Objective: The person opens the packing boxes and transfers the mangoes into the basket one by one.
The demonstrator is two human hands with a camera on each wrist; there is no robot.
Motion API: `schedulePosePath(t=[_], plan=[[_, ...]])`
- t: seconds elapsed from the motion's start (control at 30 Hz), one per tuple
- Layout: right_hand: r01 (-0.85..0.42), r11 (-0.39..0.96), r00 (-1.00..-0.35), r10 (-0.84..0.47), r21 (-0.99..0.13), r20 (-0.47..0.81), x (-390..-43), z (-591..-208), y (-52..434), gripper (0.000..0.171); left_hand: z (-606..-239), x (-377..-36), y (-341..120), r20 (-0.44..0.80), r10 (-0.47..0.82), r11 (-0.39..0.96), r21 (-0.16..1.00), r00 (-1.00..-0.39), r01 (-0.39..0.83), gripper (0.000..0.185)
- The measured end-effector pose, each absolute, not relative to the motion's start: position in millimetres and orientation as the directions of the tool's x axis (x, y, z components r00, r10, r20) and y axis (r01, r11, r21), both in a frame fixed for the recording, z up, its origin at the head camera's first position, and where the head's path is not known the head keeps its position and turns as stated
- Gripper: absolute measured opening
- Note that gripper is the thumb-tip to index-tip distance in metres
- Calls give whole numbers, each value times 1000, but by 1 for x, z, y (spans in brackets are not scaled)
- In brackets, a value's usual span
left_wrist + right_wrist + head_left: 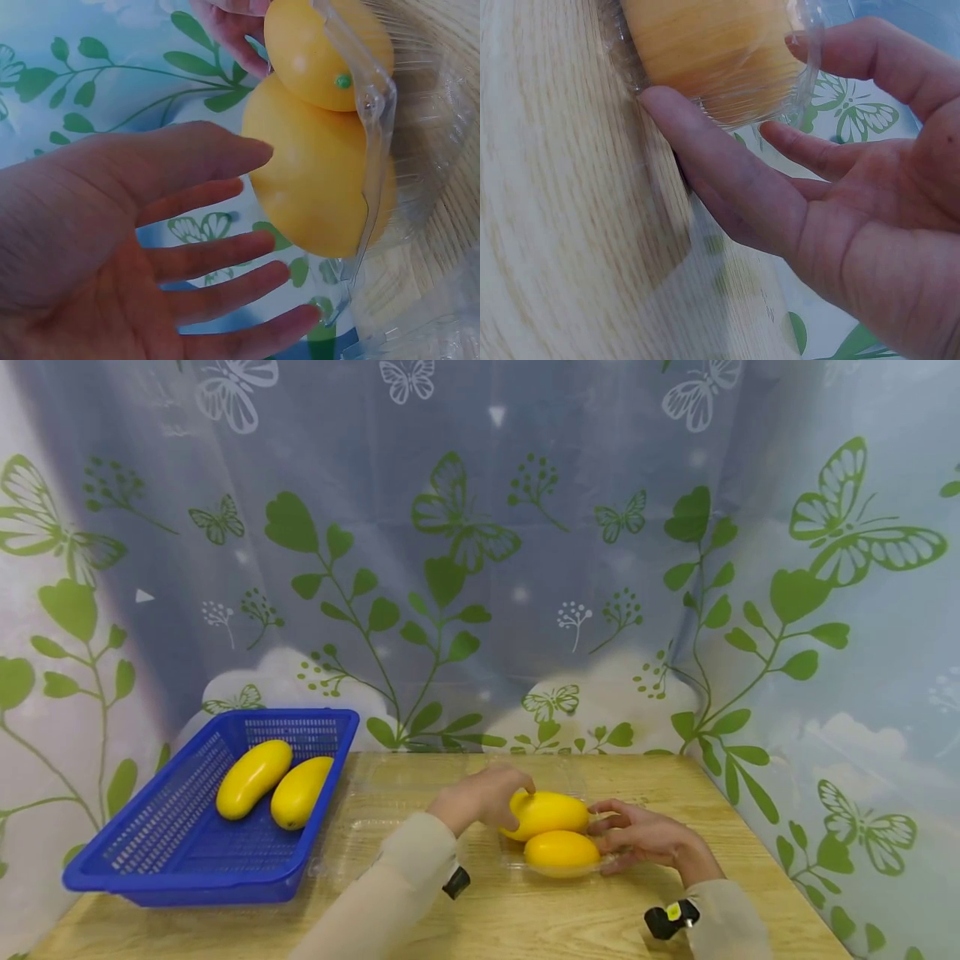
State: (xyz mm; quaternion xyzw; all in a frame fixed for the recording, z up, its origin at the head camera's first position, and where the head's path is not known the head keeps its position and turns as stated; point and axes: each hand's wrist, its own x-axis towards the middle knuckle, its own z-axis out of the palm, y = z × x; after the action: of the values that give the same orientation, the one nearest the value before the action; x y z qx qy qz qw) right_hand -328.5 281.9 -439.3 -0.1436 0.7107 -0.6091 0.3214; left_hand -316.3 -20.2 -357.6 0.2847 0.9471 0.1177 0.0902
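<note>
Two mangoes [551,831] sit in a clear tray [420,843] mid-table, one behind the other. Left hand [483,797] has fingers spread, thumb on the rear mango. Right hand [637,837] is flat w/ straight fingers against the tray's right edge. Blue basket [180,860] at left holds 2 more.

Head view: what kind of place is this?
Likely a staged recording booth, not a kitchen: a printed butterfly curtain wraps a bare wooden table holding a blue basket and yellow mangoes.
</note>
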Motion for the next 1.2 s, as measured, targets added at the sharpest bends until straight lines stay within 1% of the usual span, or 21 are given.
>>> schedulePosePath(t=[0.2,0.37,0.57,0.93,1.2], plan=[[194,213,-749,-599,-958,-285,-327,-439,282,72,-353,-323,-18,-182,555,822,267,-811,503,52],[192,216,-751,-596,-958,-284,-327,-440,282,72,-350,-326,-14,-208,540,832,283,-816,478,53],[196,212,-748,-599,-957,-286,-326,-442,282,72,-355,-328,-5,-185,542,831,263,-820,490,53],[189,229,-756,-587,-955,-290,-331,-438,280,72,-366,-331,5,-144,496,853,267,-856,449,57],[196,230,-757,-582,-953,-296,-329,-439,279,73,-374,-330,6,-131,481,854,294,-867,429,60]])
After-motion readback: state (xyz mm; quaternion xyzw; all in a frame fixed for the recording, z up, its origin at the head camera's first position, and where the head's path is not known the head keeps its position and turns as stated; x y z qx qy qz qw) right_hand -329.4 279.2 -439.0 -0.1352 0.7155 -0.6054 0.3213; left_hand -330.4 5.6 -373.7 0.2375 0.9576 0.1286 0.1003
